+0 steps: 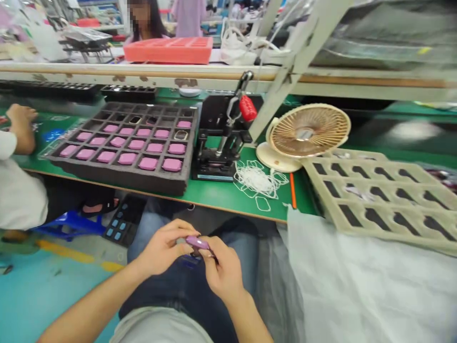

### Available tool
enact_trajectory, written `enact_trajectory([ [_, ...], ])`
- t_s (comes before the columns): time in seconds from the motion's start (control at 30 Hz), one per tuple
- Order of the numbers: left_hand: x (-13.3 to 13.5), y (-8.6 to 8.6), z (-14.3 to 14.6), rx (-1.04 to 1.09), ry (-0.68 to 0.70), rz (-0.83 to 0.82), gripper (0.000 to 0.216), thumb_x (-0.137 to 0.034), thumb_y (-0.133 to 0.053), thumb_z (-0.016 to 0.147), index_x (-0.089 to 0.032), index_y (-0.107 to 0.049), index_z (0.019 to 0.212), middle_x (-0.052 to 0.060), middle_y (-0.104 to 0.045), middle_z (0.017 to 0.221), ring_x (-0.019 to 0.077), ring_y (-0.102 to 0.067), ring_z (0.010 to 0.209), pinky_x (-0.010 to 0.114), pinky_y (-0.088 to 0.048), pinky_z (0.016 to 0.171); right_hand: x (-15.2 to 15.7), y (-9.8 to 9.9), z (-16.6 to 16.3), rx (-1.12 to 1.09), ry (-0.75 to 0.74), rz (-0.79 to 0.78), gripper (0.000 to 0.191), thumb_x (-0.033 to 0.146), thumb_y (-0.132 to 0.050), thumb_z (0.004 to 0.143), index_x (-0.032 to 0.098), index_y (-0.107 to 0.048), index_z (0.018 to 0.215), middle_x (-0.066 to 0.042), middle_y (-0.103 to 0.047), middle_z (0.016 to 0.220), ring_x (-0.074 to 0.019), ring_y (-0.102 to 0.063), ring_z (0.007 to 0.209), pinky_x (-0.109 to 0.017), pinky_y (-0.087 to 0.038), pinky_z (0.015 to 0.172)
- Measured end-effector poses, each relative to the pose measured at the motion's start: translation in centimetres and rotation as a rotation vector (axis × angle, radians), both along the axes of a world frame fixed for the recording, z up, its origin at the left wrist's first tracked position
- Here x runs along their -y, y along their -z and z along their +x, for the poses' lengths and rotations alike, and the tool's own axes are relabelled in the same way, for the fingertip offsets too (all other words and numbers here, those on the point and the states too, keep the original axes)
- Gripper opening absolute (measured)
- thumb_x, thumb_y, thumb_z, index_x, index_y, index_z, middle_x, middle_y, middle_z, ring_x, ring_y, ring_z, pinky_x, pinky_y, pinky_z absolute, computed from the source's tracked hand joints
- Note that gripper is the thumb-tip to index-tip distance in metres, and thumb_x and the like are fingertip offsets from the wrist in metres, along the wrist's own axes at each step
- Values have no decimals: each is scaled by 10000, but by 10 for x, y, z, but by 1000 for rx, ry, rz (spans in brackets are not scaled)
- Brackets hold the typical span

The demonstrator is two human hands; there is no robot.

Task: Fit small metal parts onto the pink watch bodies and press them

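A person seated at a green worktop [210,193] holds a small purple piece [197,242] above the lap, just short of the edge. The left hand [166,247] pinches its left end between thumb and fingers; the right hand [224,267], fingers curled in, grips its right end, with a darker part showing beneath.

Far left of the hands, a co-worker's hand [20,116] rests over the same worktop. Lower down on that side are a blue stool [71,221] and a dark tray [134,219] with light-blue pieces [122,225]. Beyond the hands to the left, a black compartment tray [121,176] carries rows of purple pieces [127,158]. Almost straight beyond them stands a black clamp press [223,155] with a red handle [247,107]. To the right follow a tangle of white loops [255,180], an orange stick [293,190], a cream fan [303,135] and a beige slotted tray [332,214]; nearer, a white sheet [332,281] hangs beside the lap.

Behind the worktop, a coral tray [167,51] sits on a shelf [214,74], another person beyond it.
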State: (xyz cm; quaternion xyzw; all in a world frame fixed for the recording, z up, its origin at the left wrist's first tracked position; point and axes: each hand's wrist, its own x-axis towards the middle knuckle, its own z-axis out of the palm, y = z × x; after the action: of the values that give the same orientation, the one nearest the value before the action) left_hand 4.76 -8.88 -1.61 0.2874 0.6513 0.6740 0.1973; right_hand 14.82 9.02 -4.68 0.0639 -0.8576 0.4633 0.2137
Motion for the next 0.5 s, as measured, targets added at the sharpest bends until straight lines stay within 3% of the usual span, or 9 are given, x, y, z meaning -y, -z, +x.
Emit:
enact_trajectory([
  [0.17,4,-7,6,-175,-29,-91,137,-281,-753,957,-273,-848,1055,54,-749,955,194,-692,900,308,-528,835,6,-4,7,9,-16,2,179,227,-504,1049,206,-648,1153,-37,-681,876,-160,-634,718,-277,-411,620],
  [0.27,2,-8,12,-151,-67,-133,154,-332,-723,976,-247,-850,994,53,-731,886,196,-666,836,306,-499,768,11,-5,13,34,-10,22,136,276,-526,1053,198,-629,1009,-6,-624,774,-131,-558,619,-275,-336,583],
  [0.4,-8,9,32,103,-89,-58,235,-415,-708,980,-205,-813,993,62,-702,952,213,-655,916,322,-507,836,23,-2,14,74,96,-103,323,357,-522,1061,200,-558,781,25,-513,637,-117,-477,546,-263,-337,554],
  [0.5,-16,23,47,356,-127,100,304,-479,-652,1008,-200,-756,1072,90,-711,1135,232,-657,1044,365,-511,950,27,-2,5,179,24,-260,343,416,-513,1077,191,-667,869,-2,-612,675,-147,-582,585,-240,-452,562],
])
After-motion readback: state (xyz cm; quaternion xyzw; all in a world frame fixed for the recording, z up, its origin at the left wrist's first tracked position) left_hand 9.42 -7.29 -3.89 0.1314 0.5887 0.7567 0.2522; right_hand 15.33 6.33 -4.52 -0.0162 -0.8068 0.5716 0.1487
